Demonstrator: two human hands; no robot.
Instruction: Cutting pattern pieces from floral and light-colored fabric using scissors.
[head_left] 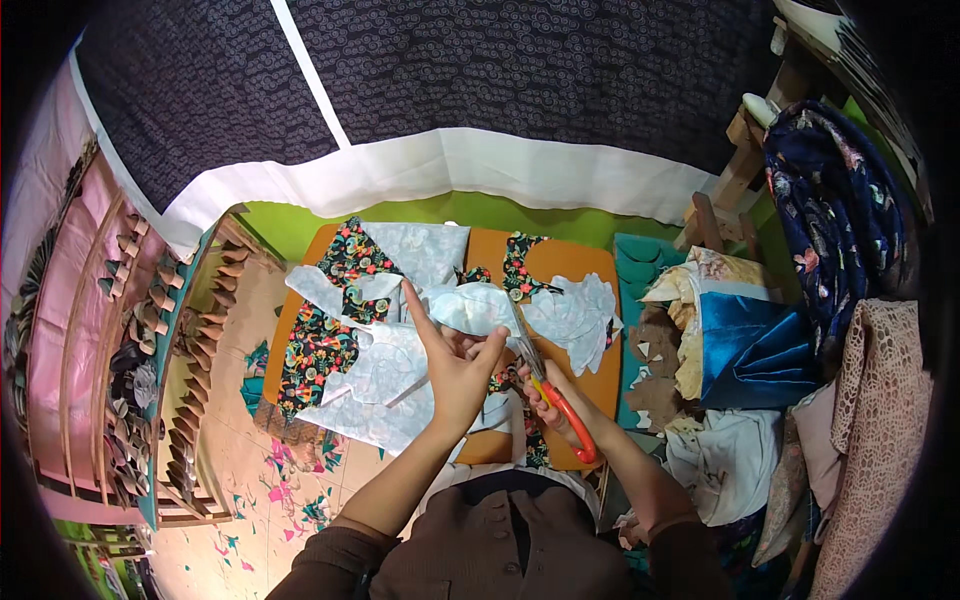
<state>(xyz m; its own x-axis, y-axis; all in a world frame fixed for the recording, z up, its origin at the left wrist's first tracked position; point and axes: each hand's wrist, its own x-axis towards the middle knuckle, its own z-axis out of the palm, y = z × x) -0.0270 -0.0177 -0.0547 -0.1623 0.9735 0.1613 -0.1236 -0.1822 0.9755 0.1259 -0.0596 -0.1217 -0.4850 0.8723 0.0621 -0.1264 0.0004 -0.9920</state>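
My left hand (452, 368) holds up a pale blue-white piece of fabric (470, 308) by its lower edge, fingers spread behind it. My right hand (552, 405) grips orange-handled scissors (545, 382), whose blades point up into that pale piece. Under both hands lies an orange low table (560, 262) strewn with more pale pieces (385, 385) and black floral fabric (318, 350). My brown buttoned shirt fills the bottom of the view.
A wooden rack (150, 350) with rows of small folded cloth shapes stands at the left. Piles of fabric, teal, blue satin (755, 350), lace and dark floral, crowd the right. Coloured scraps litter the tiled floor (290, 490). A dark patterned cloth with white border (450, 165) hangs behind.
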